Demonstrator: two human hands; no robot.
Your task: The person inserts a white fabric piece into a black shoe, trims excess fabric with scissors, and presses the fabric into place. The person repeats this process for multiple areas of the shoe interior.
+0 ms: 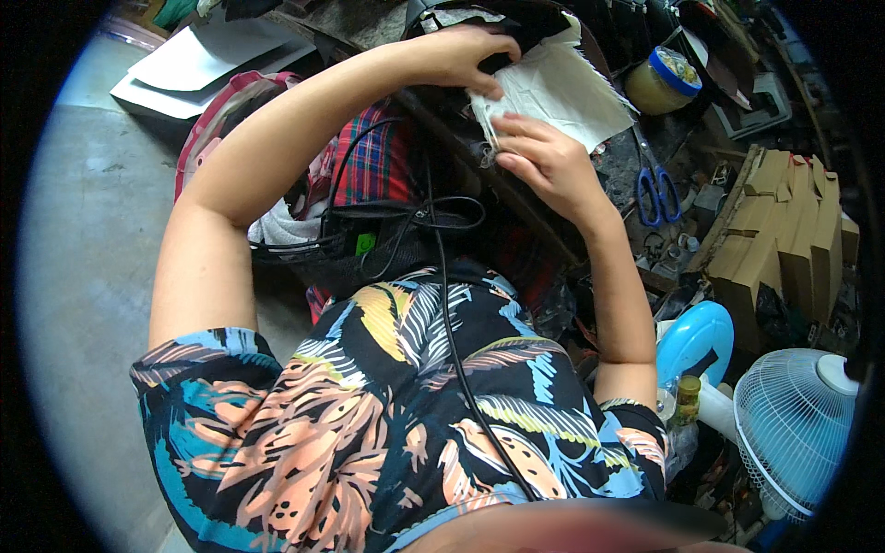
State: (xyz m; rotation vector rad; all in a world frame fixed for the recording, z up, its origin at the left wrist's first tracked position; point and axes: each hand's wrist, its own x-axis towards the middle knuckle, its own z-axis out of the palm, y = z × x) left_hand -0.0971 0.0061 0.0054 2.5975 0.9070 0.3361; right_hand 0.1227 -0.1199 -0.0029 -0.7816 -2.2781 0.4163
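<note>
A white piece of cloth (576,88) with frayed edges lies on the cluttered work surface at the top. My left hand (470,60) reaches round to the cloth's left side. Its thumb and forefinger are apart, with a fingertip at the cloth's edge; the other fingers are hidden. At the cloth's near left corner is my right hand (548,166), palm down, fingers stretched out and slightly bent. Its fingertips touch the frayed edge beside loose threads (487,152). I see no firm grip on the cloth by either hand.
Blue-handled scissors (658,194) and a blue-lidded jar (662,81) are right of the cloth. Folded cardboard (774,230) and a white fan (797,424) stand farther right. A black cable (447,304) hangs before me. White sheets (207,69) lie at upper left.
</note>
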